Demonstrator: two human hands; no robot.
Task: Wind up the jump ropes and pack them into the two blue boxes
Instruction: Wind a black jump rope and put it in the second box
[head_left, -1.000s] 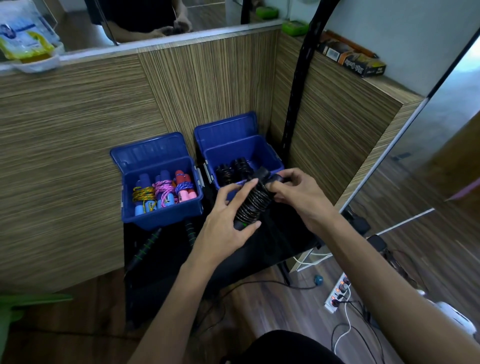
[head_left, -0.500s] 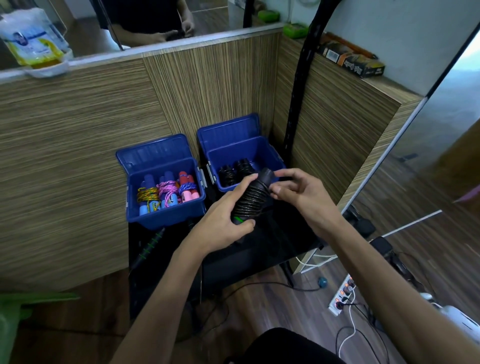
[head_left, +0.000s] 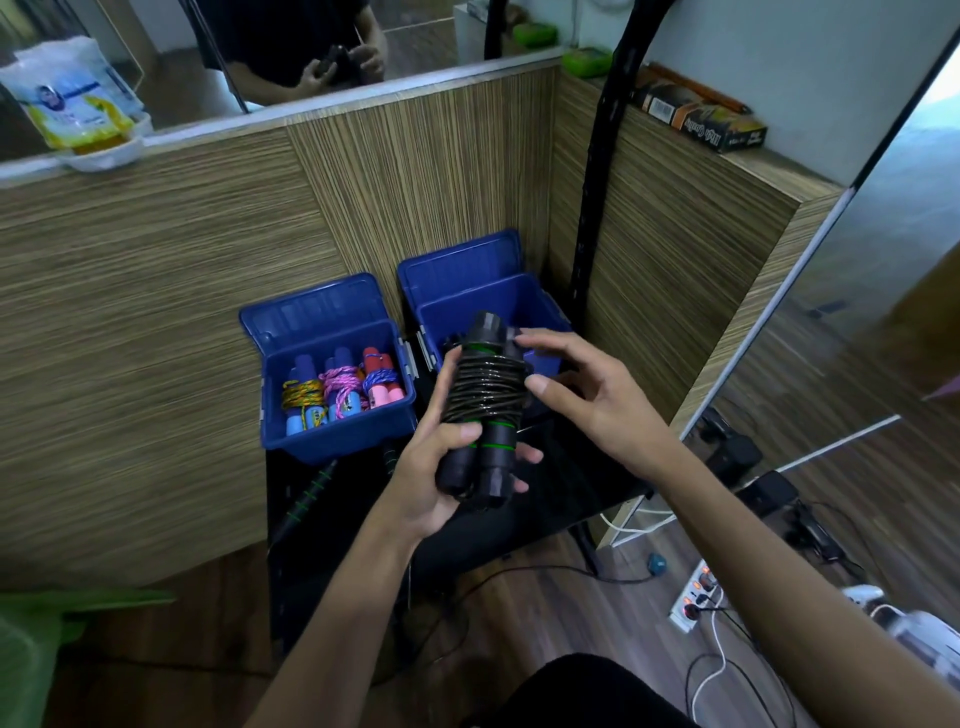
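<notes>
- My left hand, just below the middle of the frame, is wrapped around a wound black jump rope: thumb across the front, fingers showing from behind its lower end.
- The bundle stands nearly upright, its two black handles with green rings side by side and the black cord coiled tightly around their middle.
- My right hand, right of centre, is spread open, with fingertips at the bundle's upper right edge; I cannot tell whether they touch it.
- Behind the bundle, at centre, sits the right blue box, its lid up, against a striped wooden wall.
- Just left of it, the left blue box holds coiled ropes with blue and pink handles.
- Another black and green handle lies on the dark surface below that box.
</notes>
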